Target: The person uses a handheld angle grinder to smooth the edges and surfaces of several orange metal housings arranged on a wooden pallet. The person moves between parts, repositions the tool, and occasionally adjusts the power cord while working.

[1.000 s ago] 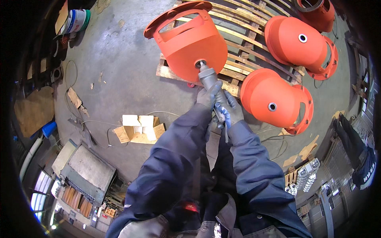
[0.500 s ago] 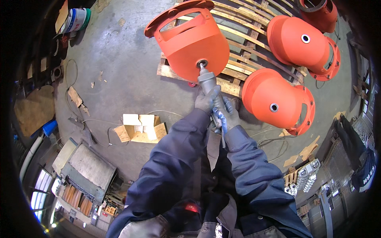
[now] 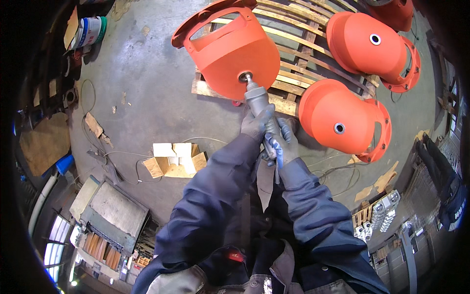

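Grey handheld tool (image 3: 257,99), aimed at bore (image 3: 242,77) of orange housing (image 3: 240,54), twelve o'clock. Left hand (image 3: 256,122), right hand (image 3: 284,142): both clamped on its body. Steady, square alignment likely serves best.

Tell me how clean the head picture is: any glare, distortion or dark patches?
Head view: black vignetting swallows the corners; the pallet looks bowed by the fisheye; the floor has a pale sheen at upper left; windows at lower left look blown out; the power tool, left hand and right hand read fairly clearly.
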### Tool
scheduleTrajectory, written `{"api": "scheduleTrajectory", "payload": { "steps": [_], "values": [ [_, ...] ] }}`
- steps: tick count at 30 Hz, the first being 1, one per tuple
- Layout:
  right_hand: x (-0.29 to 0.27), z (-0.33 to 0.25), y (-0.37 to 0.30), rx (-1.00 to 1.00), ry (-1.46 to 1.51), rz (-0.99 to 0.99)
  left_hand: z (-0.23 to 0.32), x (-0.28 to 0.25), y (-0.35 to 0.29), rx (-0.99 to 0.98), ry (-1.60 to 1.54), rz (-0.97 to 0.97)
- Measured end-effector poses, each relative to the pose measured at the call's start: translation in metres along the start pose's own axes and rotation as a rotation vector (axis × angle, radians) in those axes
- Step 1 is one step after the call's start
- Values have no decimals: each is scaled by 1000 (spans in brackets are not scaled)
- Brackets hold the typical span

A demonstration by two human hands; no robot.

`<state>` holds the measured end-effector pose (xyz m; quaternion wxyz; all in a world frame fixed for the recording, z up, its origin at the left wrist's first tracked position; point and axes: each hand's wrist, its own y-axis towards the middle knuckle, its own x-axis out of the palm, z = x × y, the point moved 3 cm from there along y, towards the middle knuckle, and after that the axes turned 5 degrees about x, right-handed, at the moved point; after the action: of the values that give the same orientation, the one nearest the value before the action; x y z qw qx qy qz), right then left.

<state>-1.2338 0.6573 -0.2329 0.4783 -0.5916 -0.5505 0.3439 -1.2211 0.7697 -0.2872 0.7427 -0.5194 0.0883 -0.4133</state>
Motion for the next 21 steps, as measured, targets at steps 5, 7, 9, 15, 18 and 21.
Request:
{"api": "scheduleTrajectory", "payload": {
  "steps": [5, 7, 9, 15, 18, 21],
  "values": [
    [10, -18, 6, 171, 82, -130, 4, -9, 24, -98, 198, 116],
    [13, -27, 8, 123, -26, -118, 9, -8, 26, -83, 240, 86],
    [11, -32, 7, 77, -40, 35, 11, -3, 25, -66, 196, 39],
    [9, -24, 8, 57, 101, -87, 9, 8, 15, -59, 49, 41],
    [-4, -12, 19, 28, -1, 20, 6, 8, 14, 23, 111, 16],
    [-6, 8, 24, 14, 101, -128, -2, -3, 12, -26, 190, 58]
  ]
}}
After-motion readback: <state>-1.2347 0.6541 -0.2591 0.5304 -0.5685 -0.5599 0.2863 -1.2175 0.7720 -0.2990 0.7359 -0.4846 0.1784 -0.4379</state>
